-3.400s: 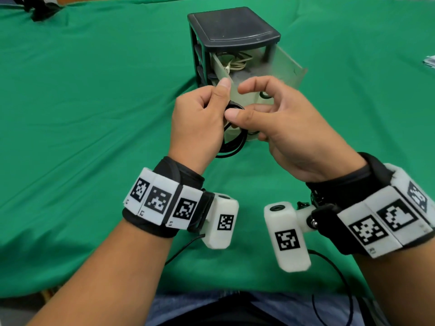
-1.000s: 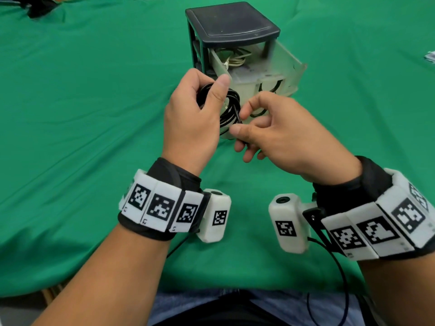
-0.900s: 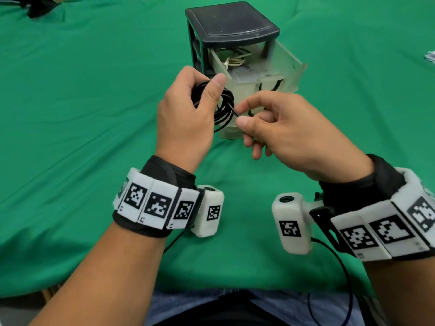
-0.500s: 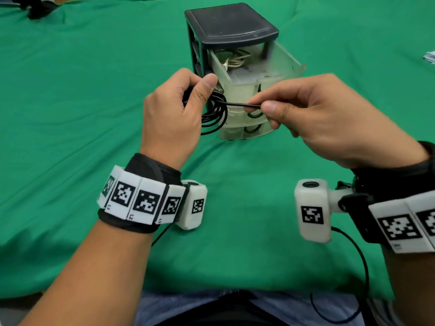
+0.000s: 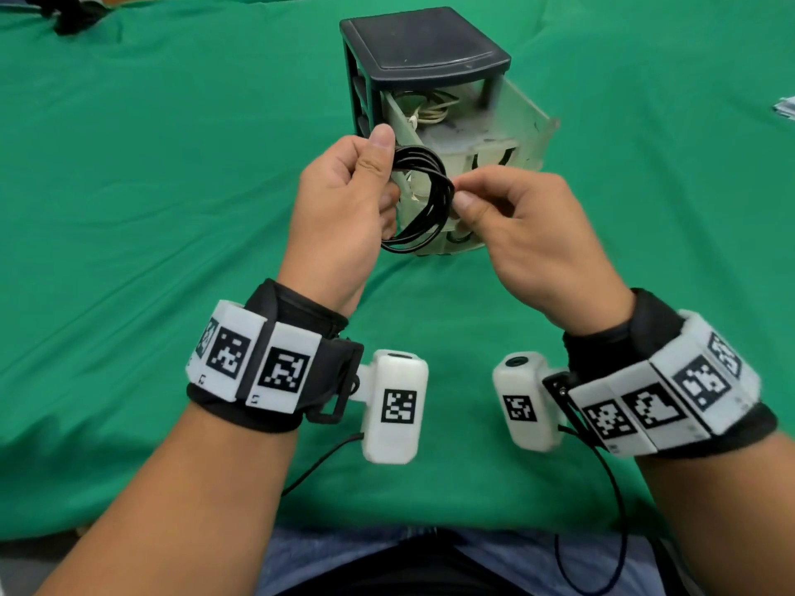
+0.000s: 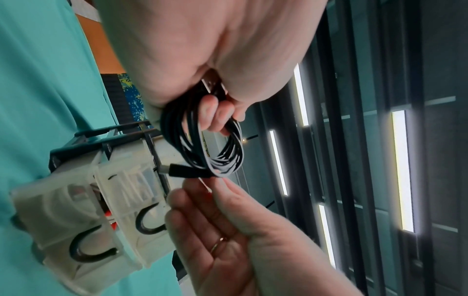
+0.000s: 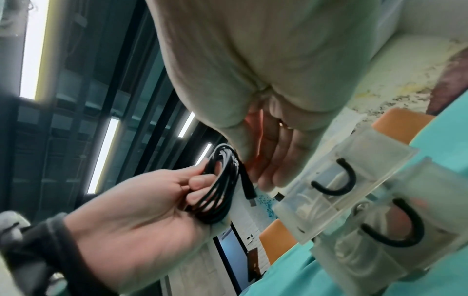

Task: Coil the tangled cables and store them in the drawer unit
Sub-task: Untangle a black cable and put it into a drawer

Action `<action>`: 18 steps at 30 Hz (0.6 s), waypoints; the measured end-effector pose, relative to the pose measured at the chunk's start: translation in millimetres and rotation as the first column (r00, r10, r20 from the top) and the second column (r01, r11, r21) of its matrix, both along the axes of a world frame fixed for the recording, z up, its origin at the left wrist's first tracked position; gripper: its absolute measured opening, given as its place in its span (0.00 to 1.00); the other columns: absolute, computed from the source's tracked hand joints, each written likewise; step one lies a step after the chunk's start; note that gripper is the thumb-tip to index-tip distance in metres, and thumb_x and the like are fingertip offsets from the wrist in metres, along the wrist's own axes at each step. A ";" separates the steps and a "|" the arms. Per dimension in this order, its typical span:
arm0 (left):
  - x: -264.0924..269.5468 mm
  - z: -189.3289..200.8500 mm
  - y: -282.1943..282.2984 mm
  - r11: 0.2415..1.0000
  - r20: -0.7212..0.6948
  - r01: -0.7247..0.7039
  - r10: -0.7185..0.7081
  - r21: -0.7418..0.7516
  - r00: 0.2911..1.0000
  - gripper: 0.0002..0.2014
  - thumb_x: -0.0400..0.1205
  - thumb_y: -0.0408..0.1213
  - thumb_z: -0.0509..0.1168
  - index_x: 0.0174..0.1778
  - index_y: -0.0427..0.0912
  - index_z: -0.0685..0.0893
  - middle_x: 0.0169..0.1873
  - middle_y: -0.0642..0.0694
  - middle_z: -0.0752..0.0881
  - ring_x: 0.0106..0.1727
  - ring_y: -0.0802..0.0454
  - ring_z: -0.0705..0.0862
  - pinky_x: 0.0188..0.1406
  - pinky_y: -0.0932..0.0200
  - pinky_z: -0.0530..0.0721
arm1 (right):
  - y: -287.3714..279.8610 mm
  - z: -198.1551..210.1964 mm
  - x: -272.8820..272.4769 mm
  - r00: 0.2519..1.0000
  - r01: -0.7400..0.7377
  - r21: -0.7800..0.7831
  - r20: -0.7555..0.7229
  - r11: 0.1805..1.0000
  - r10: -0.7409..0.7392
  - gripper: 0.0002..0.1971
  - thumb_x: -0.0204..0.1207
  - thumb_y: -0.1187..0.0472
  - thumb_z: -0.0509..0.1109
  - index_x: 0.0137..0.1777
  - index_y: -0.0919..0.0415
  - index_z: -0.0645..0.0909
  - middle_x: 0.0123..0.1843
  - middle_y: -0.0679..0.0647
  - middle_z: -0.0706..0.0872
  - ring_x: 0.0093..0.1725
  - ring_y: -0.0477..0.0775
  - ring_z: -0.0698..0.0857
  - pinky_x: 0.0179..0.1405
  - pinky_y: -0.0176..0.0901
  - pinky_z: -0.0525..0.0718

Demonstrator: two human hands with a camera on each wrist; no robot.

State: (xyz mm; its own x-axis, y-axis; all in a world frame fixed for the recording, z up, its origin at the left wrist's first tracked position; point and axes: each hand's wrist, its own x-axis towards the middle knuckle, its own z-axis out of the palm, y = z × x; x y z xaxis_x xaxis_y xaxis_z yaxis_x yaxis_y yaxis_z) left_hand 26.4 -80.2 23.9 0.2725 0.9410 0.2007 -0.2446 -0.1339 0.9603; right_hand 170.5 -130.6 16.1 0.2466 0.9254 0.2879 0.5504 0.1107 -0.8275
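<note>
A black cable [image 5: 423, 195] wound into a small coil hangs in front of the drawer unit [image 5: 421, 40]. My left hand [image 5: 370, 178] grips the coil's upper left side, thumb on top. In the left wrist view its fingers [image 6: 215, 112] pass through the coil [image 6: 215, 144], and the cable's plug [image 6: 177, 170] sticks out below. My right hand [image 5: 458, 193] pinches the coil's right side between thumb and forefinger. The unit's top drawer [image 5: 542, 135] is pulled out, with a cream cable [image 5: 426, 114] lying at its back. In the right wrist view the plug [image 7: 249, 194] dangles beside the drawers [image 7: 354, 190].
A green cloth [image 5: 129, 165] covers the table. Two lower drawers with black U handles [image 7: 336, 180] sit shut under the open one. A dark object [image 5: 73, 15] lies at the far left corner, and papers [image 5: 785, 114] at the right edge.
Half a second ago my right hand held the cable's end stretched out to the right. It has since come back to the coil. The left hand keeps its grip.
</note>
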 end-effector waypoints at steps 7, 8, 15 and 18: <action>2.4 -5.8 3.4 0.993 -0.051 -0.098 0.101 0.068 0.994 0.16 0.90 0.36 0.56 0.34 0.44 0.70 0.20 0.56 0.66 0.22 0.58 0.61 0.25 0.55 0.57 | -3.8 2.9 -10.1 0.903 -0.123 -0.083 -0.423 0.989 0.077 0.13 0.78 0.75 0.66 0.53 0.61 0.89 0.49 0.59 0.93 0.45 0.51 0.90 0.55 0.42 0.90; 3.5 -7.7 2.6 0.994 -0.050 -0.086 0.089 0.063 0.995 0.16 0.90 0.36 0.56 0.34 0.44 0.70 0.20 0.55 0.66 0.22 0.58 0.61 0.25 0.54 0.56 | -4.1 3.1 -11.0 0.902 -0.122 -0.078 -0.425 0.990 0.078 0.10 0.78 0.72 0.70 0.54 0.61 0.89 0.50 0.59 0.93 0.48 0.53 0.91 0.59 0.47 0.89; 8.6 -15.1 -0.7 0.995 -0.089 -0.012 0.021 0.098 0.996 0.14 0.87 0.41 0.58 0.35 0.44 0.71 0.23 0.52 0.67 0.23 0.58 0.62 0.26 0.55 0.62 | -2.6 -0.4 -10.6 0.924 -0.098 -0.026 -0.373 0.995 0.082 0.10 0.72 0.66 0.80 0.53 0.64 0.89 0.48 0.57 0.94 0.45 0.45 0.87 0.57 0.48 0.87; 4.8 -15.1 3.1 0.995 -0.094 0.008 0.001 0.100 0.996 0.15 0.88 0.40 0.59 0.34 0.45 0.73 0.22 0.51 0.67 0.23 0.57 0.62 0.25 0.55 0.60 | -2.7 -2.9 -9.8 0.929 -0.116 -0.029 -0.357 0.993 0.098 0.07 0.74 0.67 0.78 0.51 0.62 0.90 0.45 0.54 0.93 0.42 0.42 0.86 0.51 0.41 0.86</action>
State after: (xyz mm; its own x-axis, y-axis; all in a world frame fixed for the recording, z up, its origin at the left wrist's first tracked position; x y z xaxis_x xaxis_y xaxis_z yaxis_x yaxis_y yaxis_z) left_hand 31.2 -77.2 8.8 0.2977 0.9165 0.2671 -0.1548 -0.2298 0.9609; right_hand 160.7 -133.3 13.2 0.2226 0.9627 0.1537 0.2074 0.1073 -0.9723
